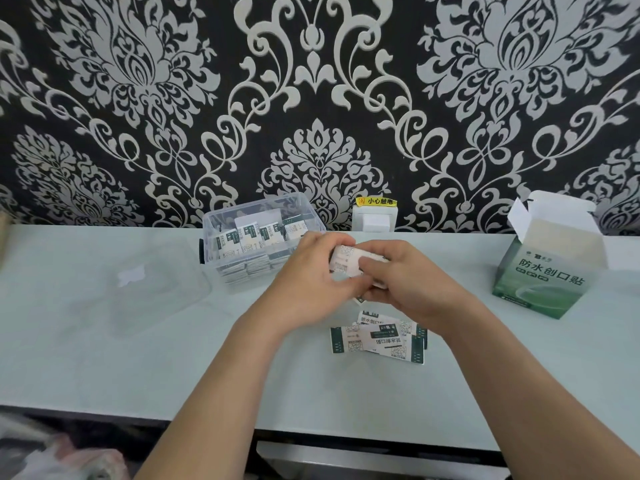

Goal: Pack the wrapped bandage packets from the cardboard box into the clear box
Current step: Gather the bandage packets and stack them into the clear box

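Observation:
My left hand [313, 271] and my right hand [408, 284] meet above the table's middle, both gripping a small stack of white wrapped bandage packets [346, 260]. Several more packets [379, 336] lie loose on the table just below my hands. The clear box [221, 233] stands behind my left hand, against the wall, holding rows of packets on edge. The green and white cardboard box [543, 275] stands at the right with its top flaps open; its inside is hidden from view.
The clear box's lid [145, 289] lies flat on the pale table [104, 368] at the left. A white wall socket [375, 218] with a yellow warning label sits at the back. Plastic bags [62, 455] lie below the table's front edge at lower left.

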Demonstrator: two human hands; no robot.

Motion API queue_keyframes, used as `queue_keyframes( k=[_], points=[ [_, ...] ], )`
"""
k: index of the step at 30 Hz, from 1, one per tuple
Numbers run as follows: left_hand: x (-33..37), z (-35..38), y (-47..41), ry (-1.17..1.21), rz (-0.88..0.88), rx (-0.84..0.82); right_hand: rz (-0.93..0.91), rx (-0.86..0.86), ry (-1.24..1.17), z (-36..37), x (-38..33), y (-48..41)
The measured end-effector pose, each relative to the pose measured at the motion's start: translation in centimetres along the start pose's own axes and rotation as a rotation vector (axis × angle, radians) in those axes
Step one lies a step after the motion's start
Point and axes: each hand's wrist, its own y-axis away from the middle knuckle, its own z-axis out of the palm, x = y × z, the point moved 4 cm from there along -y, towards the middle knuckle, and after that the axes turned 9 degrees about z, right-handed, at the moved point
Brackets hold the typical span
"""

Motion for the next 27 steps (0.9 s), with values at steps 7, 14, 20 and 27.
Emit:
queue_keyframes(
  k=[7,14,20,27],
  points=[
    [-0.9,-1.4,0.2,0.369,-0.143,0.141,-0.021,0.083,0.062,0.2,-0.2,-0.2],
    [-1.9,-2.2,0.0,0.292,-0.169,0.217,-0.455,0.384,0.943,1.5,-1.6,1.1],
    [-1.8,-3.3,0.0,0.381,-0.161,0.282,-0.432,0.406,1.117,2.5,-3.2,1.7],
    [-1.4,-9.3,-2.5,0.233,-0.097,0.328,-0.322,0.290,0.578,3.5,-7.4,-1.5]
  ],
)
